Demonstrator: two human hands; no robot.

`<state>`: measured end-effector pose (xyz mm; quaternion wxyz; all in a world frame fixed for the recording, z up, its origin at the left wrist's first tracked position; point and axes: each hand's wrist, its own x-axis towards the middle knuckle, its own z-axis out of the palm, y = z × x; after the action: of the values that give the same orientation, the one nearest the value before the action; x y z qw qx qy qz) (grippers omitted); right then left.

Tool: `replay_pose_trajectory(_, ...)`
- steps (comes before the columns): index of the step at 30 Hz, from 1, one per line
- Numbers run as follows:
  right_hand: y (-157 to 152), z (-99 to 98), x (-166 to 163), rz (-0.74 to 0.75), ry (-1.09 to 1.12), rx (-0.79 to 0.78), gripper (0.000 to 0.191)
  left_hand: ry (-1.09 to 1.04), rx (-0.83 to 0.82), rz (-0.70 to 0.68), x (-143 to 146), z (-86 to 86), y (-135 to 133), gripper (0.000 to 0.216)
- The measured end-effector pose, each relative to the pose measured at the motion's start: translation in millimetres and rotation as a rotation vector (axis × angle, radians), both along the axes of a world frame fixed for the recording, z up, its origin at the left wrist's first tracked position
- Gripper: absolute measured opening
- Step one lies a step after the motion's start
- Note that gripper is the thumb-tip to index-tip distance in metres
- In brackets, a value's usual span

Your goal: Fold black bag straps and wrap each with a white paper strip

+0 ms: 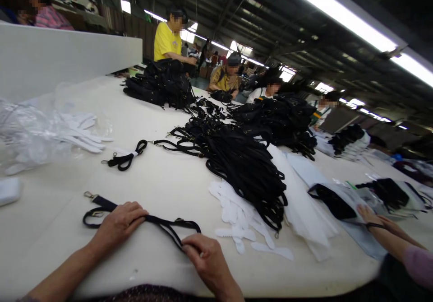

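Note:
A black strap (pixel 158 221) with gold-coloured clips lies in loops on the table in front of me. My left hand (pixel 120 224) rests over its middle with the fingers closed on it, hiding that stretch. Thumb and fingers of my right hand (pixel 207 257) pinch the looped end on the right. Beyond my left hand, a metal clip (pixel 89 195) shows at the far left end. Farther back lies another black strap (pixel 126 158), folded up with a white band around it.
A large heap of black straps (pixel 245 171) fills the middle, with white paper strips (pixel 237 211) beside it. Clear plastic bags (pixel 30 130) lie left. At right, a co-worker's hands (pixel 379 220) touch a bagged black item (pixel 334 200). Black bags (pixel 162 83) are piled behind.

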<state>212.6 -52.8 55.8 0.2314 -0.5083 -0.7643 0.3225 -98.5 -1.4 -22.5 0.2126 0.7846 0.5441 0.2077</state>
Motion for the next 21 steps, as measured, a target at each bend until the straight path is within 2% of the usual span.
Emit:
replay_pose_trajectory(3, -3, -8.8, -14, 0.120, -0.033, 0.070, 0.019, -0.003, 0.016, 0.004, 1, 1.1, -1, 0.024)
replay_pose_trajectory(5, 5, -11.0, -17, 0.122, -0.049, 0.162, 0.023, -0.008, 0.032, 0.005, 2, 1.7, -1, 0.022)
replay_pose_trajectory(8, 33, -13.4, -11, 0.103, -0.114, 0.285, 0.035, -0.017, 0.055, -0.003, 3, 2.9, 1, 0.021)
replay_pose_trajectory(11, 72, -17.3, -1, 0.186, -0.283, 0.377, 0.041, -0.021, 0.075, -0.022, 3, 4.6, 5, 0.021)
replay_pose_trajectory(16, 120, -12.7, -9, 0.588, -0.446, 0.504, 0.037, -0.016, 0.108, -0.052, 3, 6.3, 11, 0.019)
replay_pose_trajectory(21, 133, 3.5, -37, 0.948, -0.435, 0.659, 0.044, -0.012, 0.139, -0.058, 4, 6.5, 12, 0.021)
